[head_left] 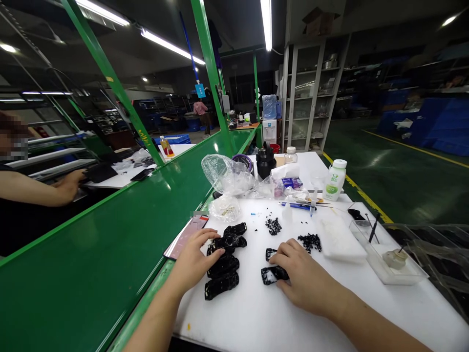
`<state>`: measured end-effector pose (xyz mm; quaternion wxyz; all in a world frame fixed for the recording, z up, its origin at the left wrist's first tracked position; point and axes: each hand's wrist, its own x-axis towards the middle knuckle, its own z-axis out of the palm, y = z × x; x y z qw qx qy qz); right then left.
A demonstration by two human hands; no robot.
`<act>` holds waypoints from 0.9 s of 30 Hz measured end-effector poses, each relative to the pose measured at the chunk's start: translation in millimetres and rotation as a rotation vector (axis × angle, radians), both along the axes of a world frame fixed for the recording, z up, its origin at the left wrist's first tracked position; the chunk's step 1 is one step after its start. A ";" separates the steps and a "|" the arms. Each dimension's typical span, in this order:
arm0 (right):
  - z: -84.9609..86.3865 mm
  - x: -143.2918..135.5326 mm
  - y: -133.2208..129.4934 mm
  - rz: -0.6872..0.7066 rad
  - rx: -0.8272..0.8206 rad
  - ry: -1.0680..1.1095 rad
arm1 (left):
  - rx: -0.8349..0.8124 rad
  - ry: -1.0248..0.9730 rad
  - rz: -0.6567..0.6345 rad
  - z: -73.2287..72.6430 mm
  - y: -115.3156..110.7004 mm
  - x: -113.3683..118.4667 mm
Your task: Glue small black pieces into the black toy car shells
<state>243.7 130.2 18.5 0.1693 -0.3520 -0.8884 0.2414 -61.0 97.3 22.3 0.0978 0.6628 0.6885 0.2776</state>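
Note:
Several black toy car bodies (222,286) lie stacked in a row on the white tabletop. At that row is my left hand (194,259), its thumb and fingers closed about the end of one black toy car body (229,241). To the right, my right hand (306,278) grips a black toy car frame (269,276) with window openings, held at the table surface. Another small black frame (270,253) shows just beyond it, partly covered by my fingers. Two piles of tiny black parts (273,226) lie past my hands, one near my right fingers.
A phone (186,237) lies at the table's left edge beside the green conveyor (110,259). Clear plastic bags (229,176), pens (298,206) and a white bottle (334,181) stand farther back. At right are a white foam block (340,239) and a clear tray (397,274). A co-worker (40,190) sits across the conveyor.

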 end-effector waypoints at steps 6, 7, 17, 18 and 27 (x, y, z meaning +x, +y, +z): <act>3.0 1.2 0.5 -0.030 -0.024 -0.033 | -0.024 0.012 -0.018 -2.4 3.9 3.4; 4.0 1.7 0.6 -0.030 -0.025 -0.041 | -0.029 0.013 -0.017 -2.4 3.2 3.1; 3.3 3.1 -1.2 -0.026 -0.072 -0.036 | -0.051 0.057 -0.019 9.7 4.6 11.8; 2.3 2.7 -1.0 -0.026 -0.077 -0.034 | -0.051 0.067 -0.019 10.9 4.9 14.2; -1.1 0.7 -3.8 -0.017 -0.048 -0.050 | -0.032 0.127 0.008 13.2 9.4 38.9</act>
